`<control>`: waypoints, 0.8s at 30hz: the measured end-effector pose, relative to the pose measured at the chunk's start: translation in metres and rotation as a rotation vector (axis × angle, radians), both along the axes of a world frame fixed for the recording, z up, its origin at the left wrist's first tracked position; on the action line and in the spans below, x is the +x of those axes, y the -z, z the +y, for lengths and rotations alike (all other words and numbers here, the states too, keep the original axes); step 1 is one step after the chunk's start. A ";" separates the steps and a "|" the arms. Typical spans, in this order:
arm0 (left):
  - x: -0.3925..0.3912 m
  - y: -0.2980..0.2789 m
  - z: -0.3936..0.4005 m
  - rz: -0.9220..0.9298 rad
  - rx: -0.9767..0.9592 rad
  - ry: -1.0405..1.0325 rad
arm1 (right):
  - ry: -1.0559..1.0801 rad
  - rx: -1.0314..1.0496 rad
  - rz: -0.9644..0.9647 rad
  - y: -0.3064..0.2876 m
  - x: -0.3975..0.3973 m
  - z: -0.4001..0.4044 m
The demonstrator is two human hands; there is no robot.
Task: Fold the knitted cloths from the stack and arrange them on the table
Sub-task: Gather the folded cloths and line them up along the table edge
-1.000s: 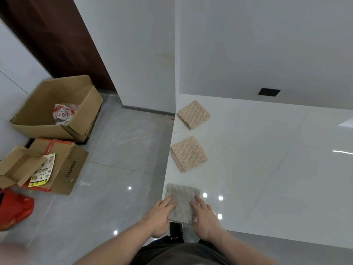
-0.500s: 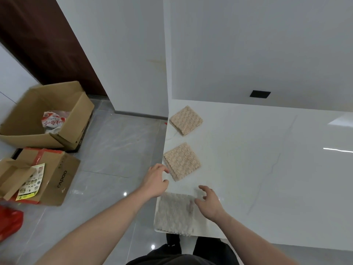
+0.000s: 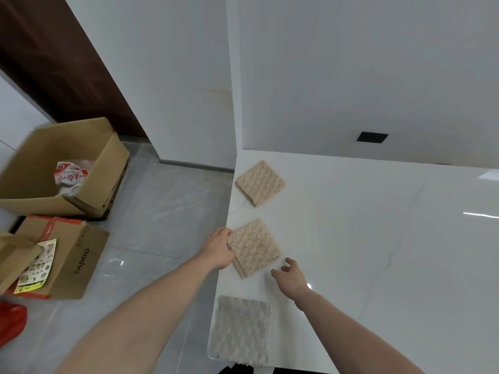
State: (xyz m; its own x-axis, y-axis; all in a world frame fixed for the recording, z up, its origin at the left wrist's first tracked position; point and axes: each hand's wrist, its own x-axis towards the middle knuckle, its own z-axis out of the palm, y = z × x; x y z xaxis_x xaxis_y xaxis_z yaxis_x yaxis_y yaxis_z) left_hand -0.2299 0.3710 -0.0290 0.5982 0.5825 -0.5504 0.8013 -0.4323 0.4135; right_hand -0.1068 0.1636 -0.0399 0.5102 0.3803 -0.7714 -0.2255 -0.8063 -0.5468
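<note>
Grey cloth (image 3: 241, 329) released on desk (image 3: 378, 238); left hand (image 3: 219, 249) now pinching middle beige cloth (image 3: 253, 247) edge, right hand (image 3: 291, 275) loosely spread, empty, approaching. Straightening judged underway.

two cardboard boxes (image 3: 62, 168) (image 3: 64, 255) on grey floor (image 3: 162, 211) — red bag (image 3: 10, 322) nearby

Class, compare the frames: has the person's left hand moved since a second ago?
Yes. The left hand has left the grey cloth and gone forward along the table edge; it now touches the middle beige cloth.
</note>
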 end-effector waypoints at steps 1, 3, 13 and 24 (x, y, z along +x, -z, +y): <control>0.003 0.003 0.002 0.013 -0.014 -0.013 | 0.007 0.000 0.010 0.003 0.003 0.004; 0.008 0.008 0.006 0.042 -0.047 -0.035 | 0.017 0.011 0.022 0.007 0.008 0.012; 0.022 0.033 0.016 0.086 -0.166 -0.117 | 0.088 0.008 0.023 0.029 0.024 0.040; 0.005 0.019 -0.007 -0.090 -0.201 -0.290 | 0.073 0.129 -0.192 0.006 0.040 0.051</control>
